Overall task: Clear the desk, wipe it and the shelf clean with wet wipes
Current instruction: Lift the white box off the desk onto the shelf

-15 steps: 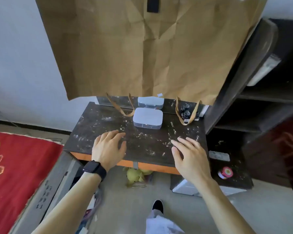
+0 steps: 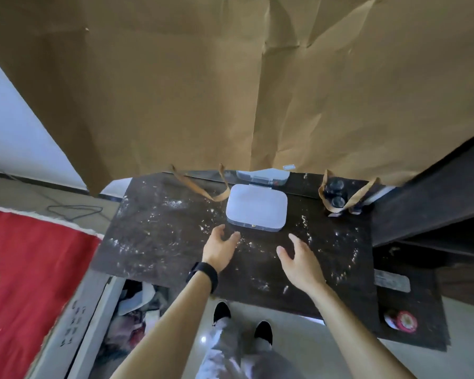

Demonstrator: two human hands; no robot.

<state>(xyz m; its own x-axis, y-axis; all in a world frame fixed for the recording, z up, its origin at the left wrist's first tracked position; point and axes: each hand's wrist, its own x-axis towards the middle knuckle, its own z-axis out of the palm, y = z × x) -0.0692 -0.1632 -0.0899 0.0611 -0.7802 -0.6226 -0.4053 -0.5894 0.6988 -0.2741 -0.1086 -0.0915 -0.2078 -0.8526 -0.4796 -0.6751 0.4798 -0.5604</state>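
A dark desk (image 2: 159, 236) is scattered with white crumbs and dust. A pale translucent plastic box (image 2: 256, 207) lies near its back middle, with its reflection in a mirror strip behind. My left hand (image 2: 220, 248), with a black watch on the wrist, hovers open just in front of the box's left corner. My right hand (image 2: 298, 259) is open too, a little in front of the box's right side. Neither hand touches the box. Small dark jars (image 2: 334, 194) stand at the back right. A dark shelf unit (image 2: 433, 187) rises to the right of the desk.
A large brown paper bag (image 2: 230, 86) hangs across the upper view, its handles dangling over the desk's back edge. A lower dark shelf (image 2: 411, 310) holds a grey flat item (image 2: 391, 280) and a pink-lidded round tin (image 2: 402, 321). A red rug (image 2: 25, 269) lies at left.
Both hands have lifted off the desk's front area and moved forward toward the plastic box. The view has come closer and tilted down over the desk.
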